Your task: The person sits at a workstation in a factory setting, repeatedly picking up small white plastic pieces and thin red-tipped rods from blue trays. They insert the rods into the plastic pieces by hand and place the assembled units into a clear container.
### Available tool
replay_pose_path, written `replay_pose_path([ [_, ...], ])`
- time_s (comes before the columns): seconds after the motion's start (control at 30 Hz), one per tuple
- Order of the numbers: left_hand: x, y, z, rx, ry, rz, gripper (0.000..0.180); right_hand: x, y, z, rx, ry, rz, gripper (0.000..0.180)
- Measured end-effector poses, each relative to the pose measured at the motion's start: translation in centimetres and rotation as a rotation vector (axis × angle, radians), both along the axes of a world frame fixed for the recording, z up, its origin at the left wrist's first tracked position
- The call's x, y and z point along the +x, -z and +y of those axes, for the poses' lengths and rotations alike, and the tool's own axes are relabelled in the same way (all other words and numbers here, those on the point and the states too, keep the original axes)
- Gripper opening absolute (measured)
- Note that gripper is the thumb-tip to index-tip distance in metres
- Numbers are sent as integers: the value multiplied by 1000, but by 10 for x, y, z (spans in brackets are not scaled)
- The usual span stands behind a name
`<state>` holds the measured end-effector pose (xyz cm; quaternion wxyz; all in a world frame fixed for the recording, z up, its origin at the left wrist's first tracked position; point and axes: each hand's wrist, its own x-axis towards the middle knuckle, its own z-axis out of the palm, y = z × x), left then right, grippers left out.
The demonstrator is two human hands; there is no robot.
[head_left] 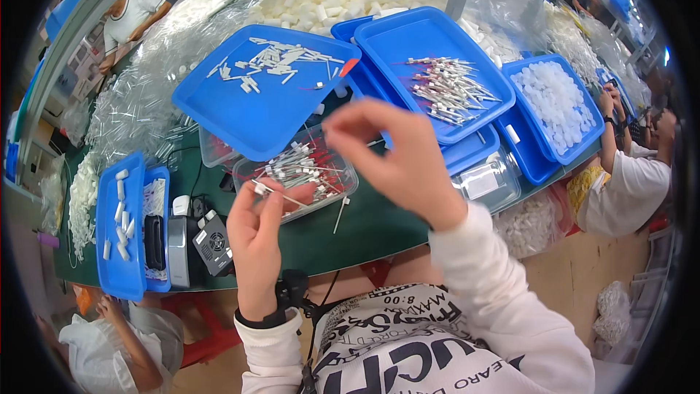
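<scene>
My left hand [255,237] pinches a thin white stick with a small white block at one end [280,195] between thumb and fingertips. It is over the near edge of a clear plastic box [354,184], which is heaped with similar white sticks [295,164] and some with red parts. My right hand [397,153] is raised over the box's right side, smeared by motion; whether its fingers hold anything is not visible. One loose white stick [340,214] lies on the green table beside the box.
A blue tray [240,120] with white pieces overhangs the box. Right of it, another blue tray [379,40] holds red-and-white sticks, and a further tray [598,128] holds translucent discs. A blue tray [109,263] with white cylinders and a small black device [213,244] stand left. Co-workers sit around.
</scene>
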<state>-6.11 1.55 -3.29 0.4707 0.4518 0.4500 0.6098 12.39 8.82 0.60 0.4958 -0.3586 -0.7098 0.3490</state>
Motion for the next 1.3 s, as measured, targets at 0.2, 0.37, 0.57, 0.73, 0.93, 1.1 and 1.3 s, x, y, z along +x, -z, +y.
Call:
replay_pose_path([
  [0.2, 34, -3, -11, -23, 174, -360, 14, 23, 40, -61, -186, -74, 201, 16],
  [0.37, 49, 4, -15, -36, 197, -450, 14, 38, 40, -75, -304, -106, 275, 16],
  [0.57, 58, 4, -18, -44, 183, -393, 19, 48, 39, -81, -302, -69, 229, 16],
  [0.73, 61, 8, -17, -17, 172, -359, 17, 54, 39, -83, -262, -43, 160, 16],
  [0.93, 75, 13, -20, 59, 139, -145, 21, 53, 47, -84, -212, 25, 155, 17],
  [1.1, 75, 10, -20, 19, 197, -60, 26, 51, 55, -85, 40, 318, -81, 16],
  [1.3, 64, 3, -17, 82, 211, 40, 20, 62, 52, -80, 218, 330, -237, 12],
])
